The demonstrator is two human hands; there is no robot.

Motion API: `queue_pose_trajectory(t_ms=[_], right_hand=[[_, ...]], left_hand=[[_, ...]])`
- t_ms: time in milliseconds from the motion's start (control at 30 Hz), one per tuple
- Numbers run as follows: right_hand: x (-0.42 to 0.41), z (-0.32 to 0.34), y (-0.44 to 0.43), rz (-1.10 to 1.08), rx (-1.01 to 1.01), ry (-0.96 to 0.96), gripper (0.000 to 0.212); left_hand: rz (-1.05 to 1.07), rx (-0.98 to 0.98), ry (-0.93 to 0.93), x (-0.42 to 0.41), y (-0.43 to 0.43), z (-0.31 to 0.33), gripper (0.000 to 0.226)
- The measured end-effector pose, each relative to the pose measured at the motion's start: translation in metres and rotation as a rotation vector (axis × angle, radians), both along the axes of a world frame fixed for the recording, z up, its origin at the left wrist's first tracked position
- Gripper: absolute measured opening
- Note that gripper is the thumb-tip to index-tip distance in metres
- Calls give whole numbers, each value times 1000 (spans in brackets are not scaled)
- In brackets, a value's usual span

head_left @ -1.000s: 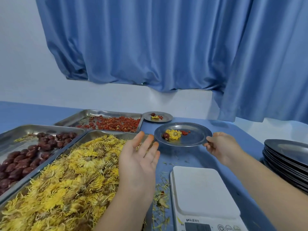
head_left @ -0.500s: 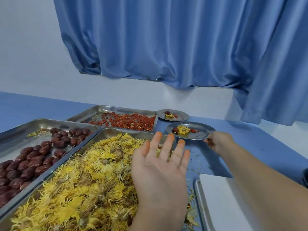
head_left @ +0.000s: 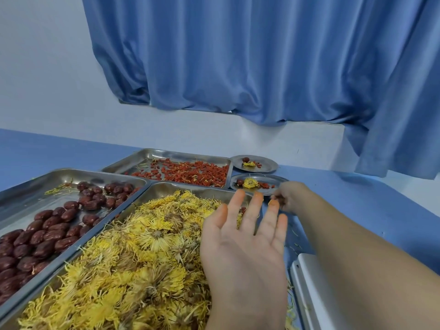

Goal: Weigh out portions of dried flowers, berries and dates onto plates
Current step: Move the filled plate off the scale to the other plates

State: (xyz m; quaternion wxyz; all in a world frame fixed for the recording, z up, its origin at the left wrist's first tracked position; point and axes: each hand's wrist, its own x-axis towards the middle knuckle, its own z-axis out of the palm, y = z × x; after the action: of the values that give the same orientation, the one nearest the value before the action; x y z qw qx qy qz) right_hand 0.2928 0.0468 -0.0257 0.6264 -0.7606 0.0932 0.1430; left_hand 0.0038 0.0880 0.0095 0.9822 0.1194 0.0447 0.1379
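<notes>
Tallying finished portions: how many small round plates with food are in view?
2. The far plate sits beside the berry tray's right end; the near plate lies in front of it, the right hand gripping its rim. Others may be hidden.

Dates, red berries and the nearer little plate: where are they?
dates (head_left: 47,231): head view, middle of the dark red pile.
red berries (head_left: 190,172): head view, middle of the heap.
nearer plate (head_left: 279,180): head view, bare metal on its right side.

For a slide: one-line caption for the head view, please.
Right hand grips the filled plate by the berry tray; open left hand hovers over dried flowers.
</notes>
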Motion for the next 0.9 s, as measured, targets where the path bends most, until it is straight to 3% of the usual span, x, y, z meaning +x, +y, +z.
queue_pose_trajectory(t_ms=[200,400,633,900], right_hand=[[-11,3,-3,103,-162,8,8],[-44,23,-18,273,-214,-19,28],[-126,82,-70,408,-366,-297,13],[-200,131,-191,322,-548,-673,7]], left_hand=[[3,-16,-5,1,-2,0,41],[26,18,-34,3,-4,-4,40],[-18,192,-28,2,-11,-5,41],[-199,366,-25,-3,-41,-5,50]])
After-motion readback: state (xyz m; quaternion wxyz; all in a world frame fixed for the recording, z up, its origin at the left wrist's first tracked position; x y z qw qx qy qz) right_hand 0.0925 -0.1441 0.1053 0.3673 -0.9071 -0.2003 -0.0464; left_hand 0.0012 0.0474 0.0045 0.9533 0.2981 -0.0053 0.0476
